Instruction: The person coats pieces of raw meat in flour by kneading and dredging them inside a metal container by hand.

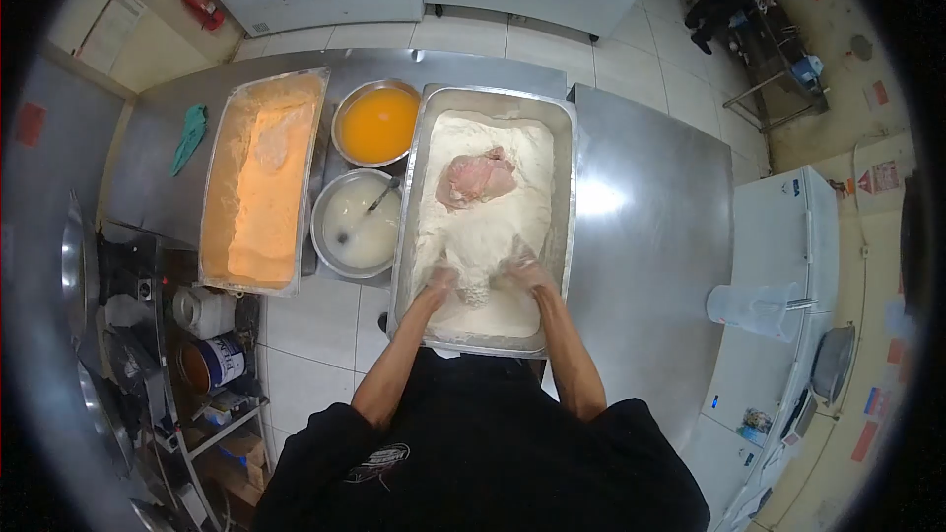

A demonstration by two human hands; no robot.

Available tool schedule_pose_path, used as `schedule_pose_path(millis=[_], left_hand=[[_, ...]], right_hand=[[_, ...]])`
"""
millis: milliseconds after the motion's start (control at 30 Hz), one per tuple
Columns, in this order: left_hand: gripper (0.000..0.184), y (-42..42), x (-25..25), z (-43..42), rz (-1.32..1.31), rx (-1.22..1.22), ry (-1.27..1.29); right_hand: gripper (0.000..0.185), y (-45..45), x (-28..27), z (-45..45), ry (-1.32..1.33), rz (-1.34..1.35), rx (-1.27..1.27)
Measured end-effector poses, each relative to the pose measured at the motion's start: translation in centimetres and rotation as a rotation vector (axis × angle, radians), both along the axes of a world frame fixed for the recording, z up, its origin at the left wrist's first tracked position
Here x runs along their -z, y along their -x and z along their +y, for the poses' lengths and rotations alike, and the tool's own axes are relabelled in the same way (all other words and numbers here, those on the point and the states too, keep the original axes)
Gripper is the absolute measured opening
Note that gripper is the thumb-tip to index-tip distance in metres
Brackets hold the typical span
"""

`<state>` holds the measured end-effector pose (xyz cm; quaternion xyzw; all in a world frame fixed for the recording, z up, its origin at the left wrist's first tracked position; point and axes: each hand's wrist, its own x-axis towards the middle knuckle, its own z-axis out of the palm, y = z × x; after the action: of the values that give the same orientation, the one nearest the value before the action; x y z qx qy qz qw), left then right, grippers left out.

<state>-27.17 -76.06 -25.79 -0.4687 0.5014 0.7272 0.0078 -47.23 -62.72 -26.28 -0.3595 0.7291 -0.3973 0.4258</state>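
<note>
Left hand [442,283], right hand [525,273]: apart, fingers mostly buried so can't really tell if they're gripping
Fine off-white powder [481,241]: soft and kinda clumpy, heaped between them
Lumpy pink raw meat [478,180]: sitting on it, just beyond both hands
Deep rectangular metal pan [569,177]: goes right around them
Round metal bowl [318,232] of milky liquid [360,246]: left of the left hand

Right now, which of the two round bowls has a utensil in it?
The nearer bowl, with whitish liquid: a utensil stands in it. The farther bowl, with orange liquid, shows none.
</note>
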Motion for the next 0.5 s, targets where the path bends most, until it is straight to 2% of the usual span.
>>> schedule_pose_path(millis=[67, 100, 167, 233, 333, 400, 467, 500], left_hand=[[0.040, -1.0, -2.7, -1.0, 0.034, 0.035, 0.002], [0.041, -1.8, -3.2, -0.7, 0.027, 0.055, -0.007], [0.045, -2.9, -3.1, 1.5, -0.018, 0.084, -0.008], [0.048, -1.6, -2.2, 3.3, -0.097, 0.084, 0.035], [0.055, 1.9, -1.4, 2.0, -0.171, 0.055, 0.089], [0.060, 3.6, -1.2, -0.2, -0.234, 0.083, 0.178], [0.061, 4.2, -0.2, -2.0, -0.342, 0.166, 0.392], [0.062, 4.8, 0.4, -3.6, -0.445, 0.243, 0.610]], right_hand=[[0.013, 1.7, -4.1, 0.6, -0.021, 0.013, -0.044], [0.013, 1.4, -3.9, 1.9, 0.008, 0.017, -0.033], [0.013, -0.3, 0.6, 4.0, -0.022, 0.288, 0.043], [0.014, -2.5, 6.8, 4.0, 0.017, 0.404, 0.200], [0.012, -5.4, 9.1, 0.6, -0.010, -0.188, 0.449], [0.013, -4.7, 7.5, -0.5, -0.132, 0.511, 0.070], [0.014, -1.3, -0.4, -3.5, -0.228, 1.384, -0.443], [0.009, 0.4, -3.1, -4.9, 0.127, 1.082, -0.198]])
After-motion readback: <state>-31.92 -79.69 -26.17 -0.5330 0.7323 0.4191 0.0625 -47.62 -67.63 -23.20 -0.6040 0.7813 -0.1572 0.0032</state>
